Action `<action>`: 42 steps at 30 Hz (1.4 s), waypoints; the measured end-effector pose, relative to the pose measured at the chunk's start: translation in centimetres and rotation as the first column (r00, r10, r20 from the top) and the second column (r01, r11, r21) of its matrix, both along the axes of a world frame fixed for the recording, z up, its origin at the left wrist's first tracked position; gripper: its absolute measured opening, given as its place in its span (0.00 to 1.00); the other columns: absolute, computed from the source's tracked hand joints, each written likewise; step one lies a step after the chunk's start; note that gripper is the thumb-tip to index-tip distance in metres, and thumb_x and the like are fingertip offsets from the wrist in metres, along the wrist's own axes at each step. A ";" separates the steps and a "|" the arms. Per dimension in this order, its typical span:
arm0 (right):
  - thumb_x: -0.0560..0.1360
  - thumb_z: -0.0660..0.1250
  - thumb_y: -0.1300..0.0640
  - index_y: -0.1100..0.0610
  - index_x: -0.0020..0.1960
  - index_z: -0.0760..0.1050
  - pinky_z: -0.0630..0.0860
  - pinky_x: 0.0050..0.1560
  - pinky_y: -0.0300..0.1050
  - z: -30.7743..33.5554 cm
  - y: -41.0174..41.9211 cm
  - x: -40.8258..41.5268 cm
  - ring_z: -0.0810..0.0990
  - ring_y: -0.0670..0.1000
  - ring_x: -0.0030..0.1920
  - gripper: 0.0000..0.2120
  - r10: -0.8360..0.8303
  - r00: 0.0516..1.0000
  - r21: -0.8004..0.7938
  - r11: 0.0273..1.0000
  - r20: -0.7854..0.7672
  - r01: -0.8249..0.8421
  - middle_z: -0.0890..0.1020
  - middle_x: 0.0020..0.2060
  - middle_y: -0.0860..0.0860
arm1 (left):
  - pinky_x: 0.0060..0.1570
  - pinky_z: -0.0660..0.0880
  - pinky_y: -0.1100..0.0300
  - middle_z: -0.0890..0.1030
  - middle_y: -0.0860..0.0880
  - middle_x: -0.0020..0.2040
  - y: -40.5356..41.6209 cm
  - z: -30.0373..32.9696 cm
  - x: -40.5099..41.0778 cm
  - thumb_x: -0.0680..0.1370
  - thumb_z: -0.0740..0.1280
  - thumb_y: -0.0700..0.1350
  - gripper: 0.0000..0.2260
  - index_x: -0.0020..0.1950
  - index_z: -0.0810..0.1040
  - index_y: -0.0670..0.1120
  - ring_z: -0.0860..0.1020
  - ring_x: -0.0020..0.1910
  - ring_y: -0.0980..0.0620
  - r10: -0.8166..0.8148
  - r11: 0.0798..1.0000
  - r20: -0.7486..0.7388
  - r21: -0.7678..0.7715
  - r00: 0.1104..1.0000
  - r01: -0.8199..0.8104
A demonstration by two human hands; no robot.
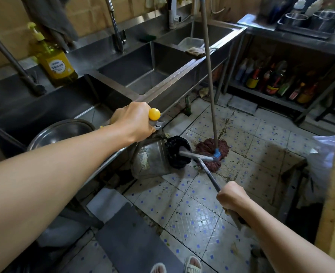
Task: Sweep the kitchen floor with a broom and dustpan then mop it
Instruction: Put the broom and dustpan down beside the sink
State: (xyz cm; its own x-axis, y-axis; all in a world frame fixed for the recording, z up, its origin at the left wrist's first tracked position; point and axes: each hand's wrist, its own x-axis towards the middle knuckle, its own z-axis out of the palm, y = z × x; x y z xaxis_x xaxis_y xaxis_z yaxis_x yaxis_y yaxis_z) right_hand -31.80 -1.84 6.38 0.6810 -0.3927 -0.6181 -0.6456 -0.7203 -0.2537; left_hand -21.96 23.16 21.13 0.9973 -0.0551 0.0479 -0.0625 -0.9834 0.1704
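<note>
While the left hand (pixel 135 121) grips the yellow-capped dustpan handle (pixel 154 116) and the right hand (pixel 232 198) the broom handle (pixel 209 171), the metal dustpan (pixel 150 160) beside the red mop (pixel 212 152) should be held steady so debris is swept in.

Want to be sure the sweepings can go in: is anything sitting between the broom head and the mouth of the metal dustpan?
Nothing visible does. The black broom head already lies right at the mouth of the dustpan. The red mop head rests behind it on the tile floor, not between them.

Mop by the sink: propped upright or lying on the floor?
Upright. The mop stands on its red string head on the tiled floor, handle rising past the sink edge; neither hand touches it.
</note>
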 end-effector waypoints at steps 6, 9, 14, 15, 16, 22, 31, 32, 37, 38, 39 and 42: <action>0.72 0.57 0.65 0.60 0.41 0.67 0.79 0.34 0.44 0.3 1.0 0.4 0.80 0.53 0.32 0.03 -0.007 1.000 0.049 0.999 -0.004 0.007 0.79 0.37 0.57 | 0.36 0.67 0.58 0.77 0.50 0.38 0.8 0.9 -0.4 0.70 0.69 0.53 0.09 0.43 0.74 0.50 0.74 0.39 0.44 0.021 0.999 -0.005 -0.030 1.000 -0.021; 0.72 0.58 0.65 0.61 0.38 0.67 0.77 0.32 0.43 0.5 1.4 -0.5 0.78 0.54 0.31 0.05 -0.047 0.999 0.061 0.997 0.002 0.047 0.79 0.36 0.57 | 0.36 0.67 0.58 0.75 0.51 0.36 0.5 1.2 -1.1 0.70 0.69 0.52 0.08 0.42 0.73 0.50 0.73 0.38 0.44 0.007 0.999 -0.008 -0.032 1.000 -0.007; 0.75 0.59 0.65 0.64 0.40 0.69 0.77 0.30 0.43 1.2 1.1 -1.9 0.77 0.54 0.29 0.05 -0.141 0.990 0.121 0.983 0.016 0.138 0.80 0.36 0.59 | 0.39 0.67 0.57 0.76 0.50 0.40 0.9 1.0 -2.6 0.69 0.71 0.53 0.10 0.42 0.73 0.51 0.72 0.39 0.45 -0.008 0.999 -0.043 -0.034 0.999 0.007; 0.75 0.59 0.65 0.65 0.43 0.70 0.76 0.29 0.43 1.5 1.0 -2.0 0.77 0.54 0.29 0.04 -0.161 0.987 0.137 0.978 0.019 0.157 0.79 0.36 0.59 | 0.39 0.67 0.56 0.76 0.50 0.40 1.0 0.8 -2.9 0.69 0.71 0.53 0.10 0.42 0.72 0.51 0.72 0.40 0.45 -0.011 0.999 -0.055 -0.045 0.998 0.009; 0.76 0.59 0.66 0.66 0.45 0.70 0.75 0.27 0.42 1.8 1.0 -2.1 0.76 0.54 0.29 0.03 -0.177 0.984 0.146 0.974 0.020 0.172 0.79 0.36 0.60 | 0.39 0.68 0.56 0.77 0.50 0.40 1.1 0.6 -3.2 0.69 0.71 0.53 0.10 0.41 0.72 0.51 0.73 0.41 0.45 -0.014 0.998 -0.070 -0.061 0.997 0.010; 0.75 0.59 0.65 0.65 0.43 0.71 0.74 0.30 0.44 1.9 0.6 -2.8 0.77 0.57 0.30 0.04 -0.219 0.976 0.143 0.966 0.006 0.216 0.78 0.35 0.60 | 0.38 0.71 0.57 0.77 0.47 0.38 1.5 -2.4 -4.0 0.68 0.73 0.51 0.16 0.33 0.67 0.48 0.78 0.43 0.41 -0.032 0.993 -0.181 -0.120 0.983 0.010; 0.75 0.59 0.65 0.64 0.38 0.70 0.72 0.30 0.43 -3.9 -1.3 0.1 0.77 0.56 0.27 0.07 -0.323 0.943 0.172 0.928 -0.073 0.331 0.77 0.30 0.59 | 0.40 0.72 0.57 0.79 0.49 0.41 -0.8 -9.6 -2.7 0.70 0.71 0.53 0.11 0.42 0.73 0.50 0.75 0.40 0.44 0.070 0.987 -0.269 -0.118 0.961 -0.105; 0.75 0.59 0.66 0.64 0.38 0.70 0.72 0.32 0.44 -4.9 -1.6 0.9 0.77 0.57 0.28 0.07 -0.335 0.939 0.183 0.921 -0.084 0.345 0.76 0.29 0.59 | 0.40 0.72 0.56 0.78 0.49 0.42 -1.2 -10.5 -2.2 0.70 0.72 0.53 0.11 0.43 0.72 0.50 0.75 0.41 0.44 0.076 0.987 -0.283 -0.118 0.956 -0.113; 0.76 0.60 0.64 0.64 0.40 0.73 0.70 0.27 0.36 -8.4 -3.0 5.3 0.76 0.53 0.24 0.08 -0.282 0.954 0.185 0.937 -0.103 0.297 0.75 0.27 0.56 | 0.36 0.67 0.58 0.75 0.50 0.41 -3.1 -14.0 0.4 0.70 0.71 0.55 0.12 0.43 0.70 0.51 0.76 0.43 0.43 0.131 0.982 -0.315 -0.088 0.940 -0.166; 0.77 0.60 0.62 0.65 0.44 0.75 0.69 0.24 0.32 -9.2 -3.3 6.5 0.77 0.51 0.26 0.08 -0.273 0.955 0.183 0.939 -0.114 0.290 0.77 0.29 0.55 | 0.35 0.66 0.58 0.75 0.50 0.41 -3.6 -14.8 1.2 0.70 0.71 0.55 0.13 0.40 0.69 0.51 0.75 0.41 0.44 0.148 0.980 -0.326 -0.083 0.934 -0.184; 0.78 0.60 0.61 0.65 0.49 0.76 0.69 0.23 0.30 -9.3 -3.3 7.1 0.78 0.50 0.29 0.09 -0.268 0.956 0.181 0.941 -0.116 0.285 0.78 0.32 0.55 | 0.34 0.65 0.59 0.75 0.50 0.40 -3.9 -15.2 1.5 0.70 0.71 0.55 0.14 0.38 0.68 0.51 0.74 0.39 0.45 0.157 0.977 -0.329 -0.083 0.931 -0.194; 0.78 0.59 0.63 0.65 0.42 0.74 0.66 0.20 0.33 -10.8 -4.0 9.7 0.76 0.51 0.24 0.09 -0.201 0.968 0.158 0.962 -0.151 0.224 0.77 0.29 0.56 | 0.33 0.65 0.59 0.76 0.50 0.39 -4.9 -16.7 3.5 0.69 0.72 0.56 0.13 0.39 0.71 0.50 0.73 0.37 0.46 0.188 0.972 -0.334 -0.071 0.923 -0.224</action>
State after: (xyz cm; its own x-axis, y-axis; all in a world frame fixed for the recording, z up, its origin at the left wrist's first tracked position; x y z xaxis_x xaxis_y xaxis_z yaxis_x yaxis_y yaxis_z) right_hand -22.13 -5.85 -4.38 0.5010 -0.3991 -0.7679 -0.8151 -0.5159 -0.2637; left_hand -18.44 18.30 4.46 0.9483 0.1410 -0.2843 0.2155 -0.9437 0.2508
